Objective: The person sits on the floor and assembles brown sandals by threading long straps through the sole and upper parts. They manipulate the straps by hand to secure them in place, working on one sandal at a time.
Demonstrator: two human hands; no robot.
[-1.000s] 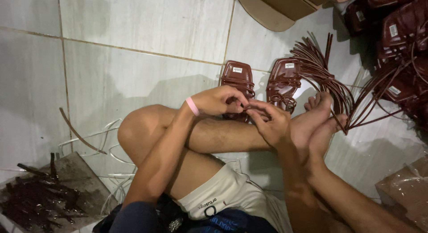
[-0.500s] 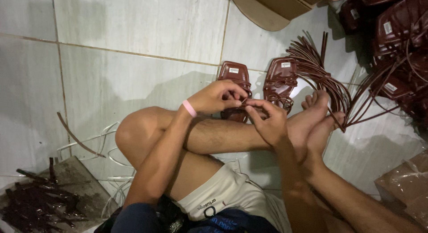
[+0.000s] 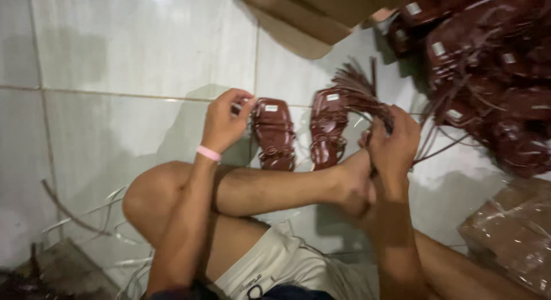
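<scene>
hands have parted: left hand (image 3: 222,121) over sandal (image 3: 274,133), right hand (image 3: 393,144) gripping straps (image 3: 360,89).

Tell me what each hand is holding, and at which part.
The left hand pinches something small, too blurred to identify, near the left brown strappy sandal. The right hand grips the bundle of thin brown cords near its lower end.

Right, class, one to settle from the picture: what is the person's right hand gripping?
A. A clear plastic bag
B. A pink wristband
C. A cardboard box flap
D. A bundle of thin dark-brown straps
D: the right hand closes round the bundle of thin dark-brown straps, which fans out above the right-hand sandal on the tiled floor.
</scene>
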